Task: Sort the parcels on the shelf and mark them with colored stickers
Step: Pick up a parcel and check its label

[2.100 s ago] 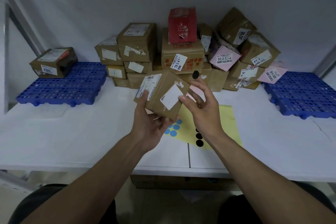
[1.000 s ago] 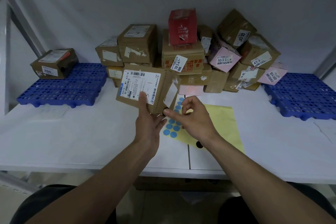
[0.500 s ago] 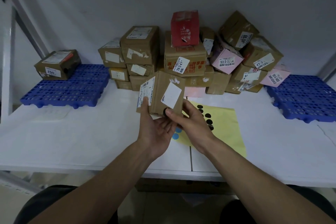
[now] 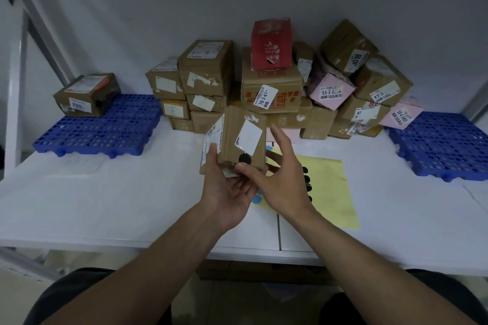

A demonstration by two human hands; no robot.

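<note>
Two hands are up over the white shelf [image 4: 105, 206]. The left hand [image 4: 227, 192] grips one brown parcel [image 4: 237, 140] from beneath, with its thumb on the printed label side and its fingers curled under the base. The parcel is held tilted in the air, in front of the pile and above the sticker sheet. On its near face are one white label and one black sticker [image 4: 244, 158], low by the bottom edge. The right hand [image 4: 280, 182] is spread with its fingers straight and apart. Its thumb tip touches the parcel's lower edge just under that black sticker.

One yellow sticker sheet [image 4: 330, 192] lies flat on the shelf beneath the hands. About four black stickers [image 4: 306, 179] show along it beside the right wrist, and a couple of blue stickers [image 4: 256, 199] peek out between the two wrists. The hands cover the rest.

Two blue pallets sit at the sides, the left pallet [image 4: 105, 129] and the right pallet [image 4: 443, 145]. One brown box marked 200 [image 4: 84, 95] stands on the left one.

Against the back wall is a pile of parcels [image 4: 206, 76], mostly brown. They overlap, so no exact count is possible. One red box [image 4: 272, 45] tops the middle. At least three pink boxes [image 4: 330, 90] show on the right half, one of them partly hidden behind the right hand.
</note>
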